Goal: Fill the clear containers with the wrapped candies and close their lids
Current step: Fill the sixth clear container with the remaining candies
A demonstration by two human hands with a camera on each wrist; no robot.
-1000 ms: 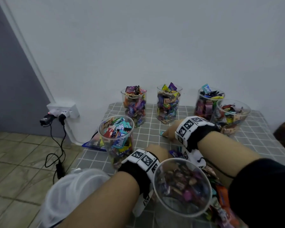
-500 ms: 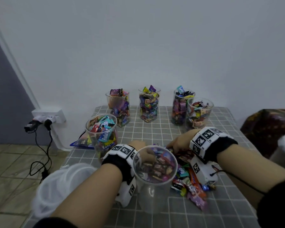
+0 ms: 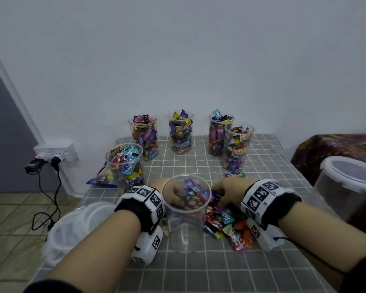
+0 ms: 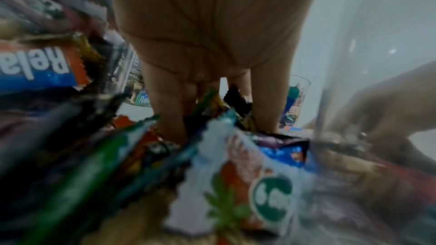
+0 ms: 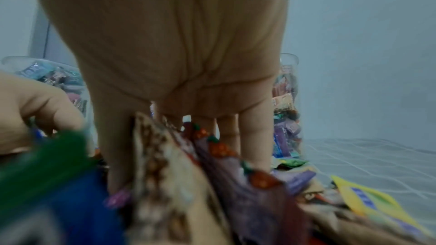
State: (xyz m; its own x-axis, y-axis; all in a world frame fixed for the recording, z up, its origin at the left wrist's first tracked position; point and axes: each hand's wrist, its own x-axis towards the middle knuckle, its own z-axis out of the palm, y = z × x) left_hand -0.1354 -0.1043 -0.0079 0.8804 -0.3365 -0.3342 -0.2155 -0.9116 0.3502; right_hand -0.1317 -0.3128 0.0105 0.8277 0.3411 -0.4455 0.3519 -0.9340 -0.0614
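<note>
Both hands are in the wrapped candies [image 3: 226,220], a bright crinkly heap on the tabletop [image 3: 199,271] beside the near clear container [image 3: 186,212]. Left hand [image 3: 167,193] and right hand [image 3: 228,191] fingers curl around wrappers.

left hand [image 3: 169,193]: fingers hidden behind the near clear cup [image 3: 186,214], grip unclear.
right hand [image 3: 226,192]: fingertips buried in the candy pile [image 3: 226,225]; whether they hold any cannot be told.
wrist views: wrappers in front too blurred to read.
lidded tub [image 3: 351,187]: cut off by the right edge.
lid stack [image 3: 80,225]: near left, blurred, count unclear.
</note>
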